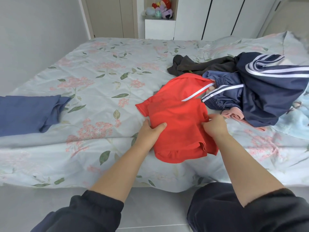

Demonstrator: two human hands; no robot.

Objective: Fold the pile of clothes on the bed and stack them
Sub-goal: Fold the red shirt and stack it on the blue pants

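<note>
Hands: left hand (pixel 150 131) and right hand (pixel 215 125) both grip one red shirt (pixel 177 114), fingers curled, near the bed's (pixel 100 64) front edge. One clothes pile (pixel 254 91) touches the shirt's right side; one blue garment (pixel 25 113) lies at the left edge, open bed between.

Blue garment (pixel 28 113): we lose its left part past the picture's edge.
Left hand (pixel 150 129): fingers mostly tucked under the red shirt (pixel 177 124).
Right hand (pixel 215 124): fingertips buried in a shirt fold.
Pink garment (pixel 233 115): largely under the navy jacket (pixel 267 97), which is itself cut off at the right edge.
Toys (pixel 163 8): too small for us to identify.
</note>
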